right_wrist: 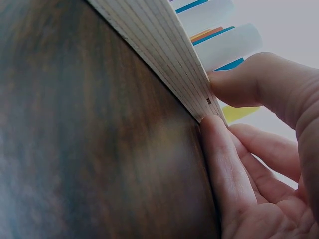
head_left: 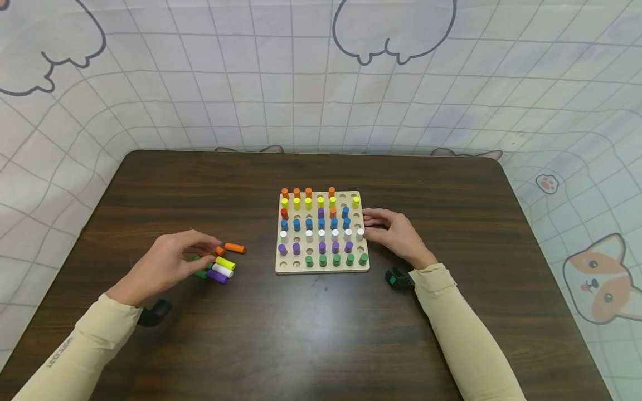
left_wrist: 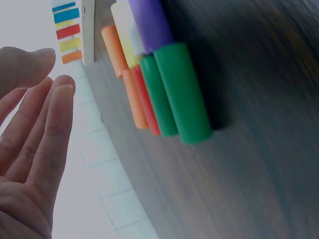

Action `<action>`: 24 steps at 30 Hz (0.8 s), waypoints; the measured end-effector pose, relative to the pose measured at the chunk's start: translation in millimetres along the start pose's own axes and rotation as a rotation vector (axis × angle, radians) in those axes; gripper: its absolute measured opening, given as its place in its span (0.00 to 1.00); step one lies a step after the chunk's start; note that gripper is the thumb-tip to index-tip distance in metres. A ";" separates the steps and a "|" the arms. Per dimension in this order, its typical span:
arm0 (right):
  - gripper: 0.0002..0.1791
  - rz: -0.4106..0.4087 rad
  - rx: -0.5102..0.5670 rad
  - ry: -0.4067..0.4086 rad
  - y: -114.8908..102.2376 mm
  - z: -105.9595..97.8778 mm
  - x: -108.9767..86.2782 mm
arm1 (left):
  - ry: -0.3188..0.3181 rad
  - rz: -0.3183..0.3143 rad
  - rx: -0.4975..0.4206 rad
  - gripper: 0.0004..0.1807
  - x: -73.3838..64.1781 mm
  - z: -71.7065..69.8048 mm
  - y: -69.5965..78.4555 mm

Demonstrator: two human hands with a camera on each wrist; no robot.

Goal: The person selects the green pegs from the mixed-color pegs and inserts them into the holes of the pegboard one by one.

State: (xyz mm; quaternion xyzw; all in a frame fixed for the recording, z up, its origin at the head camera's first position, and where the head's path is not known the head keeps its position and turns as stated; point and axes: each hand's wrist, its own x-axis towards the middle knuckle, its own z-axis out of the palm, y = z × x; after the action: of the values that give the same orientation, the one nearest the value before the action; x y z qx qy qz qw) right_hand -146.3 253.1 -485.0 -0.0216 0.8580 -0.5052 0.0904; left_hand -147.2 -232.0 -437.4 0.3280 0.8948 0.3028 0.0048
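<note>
A square wooden pegboard (head_left: 305,267) stands on the table, with rows of coloured pegs upright in many of its holes. My left hand (head_left: 173,259) hovers low over a small group of loose pegs left of the board. In the left wrist view its thumb and fingertips are near each other with nothing between them. The group includes a purple peg (left_wrist: 151,25), a green peg (left_wrist: 184,94), a red peg (left_wrist: 146,102), a yellow peg (head_left: 225,262), a white peg (head_left: 223,270) and an orange peg (head_left: 234,248). My right hand (head_left: 396,231) rests its thumb and fingertips against the board's right edge.
The dark wooden table (head_left: 321,334) meets a grid-patterned backdrop (head_left: 311,83) at its back and sides. A black wrist device (head_left: 154,313) is on the left wrist and another wrist device (head_left: 398,278) is on the right.
</note>
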 end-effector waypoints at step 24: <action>0.32 0.000 0.007 -0.004 -1.4 0.4 0.0 | -0.092 -0.129 0.056 0.19 -22.4 -2.1 -26.1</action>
State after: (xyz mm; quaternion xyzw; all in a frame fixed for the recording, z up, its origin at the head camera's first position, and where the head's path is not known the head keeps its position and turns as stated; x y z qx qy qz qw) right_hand -146.3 252.1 -484.0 -0.0226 0.8559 -0.5083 0.0922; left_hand -145.3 -262.0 -454.1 0.2830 0.9210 0.2616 0.0561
